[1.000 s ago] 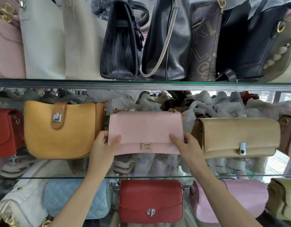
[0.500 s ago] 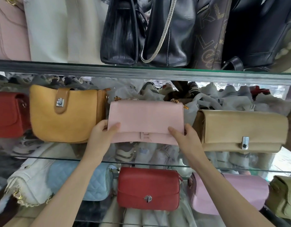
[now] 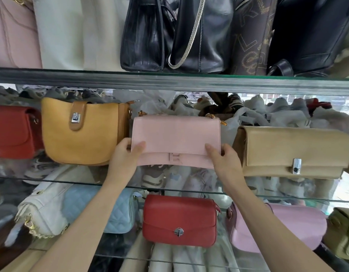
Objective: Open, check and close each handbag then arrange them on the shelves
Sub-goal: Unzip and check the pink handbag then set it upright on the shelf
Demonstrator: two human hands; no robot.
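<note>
Wrapped shoes (image 3: 287, 112) behind the glass

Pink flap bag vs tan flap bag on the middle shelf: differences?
The pink flap bag is gripped by both hands, left and right; the tan flap bag is untouched. Pink has a same-colour clasp; tan a silver one. Tan is wider. Both are closed.

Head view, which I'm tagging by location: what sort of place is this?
Probably a handbag shop or stockroom: glass shelves lined with many bags, and both hands, left and right, holding a pale pink flap handbag beside a mustard leather bucket bag.
</note>
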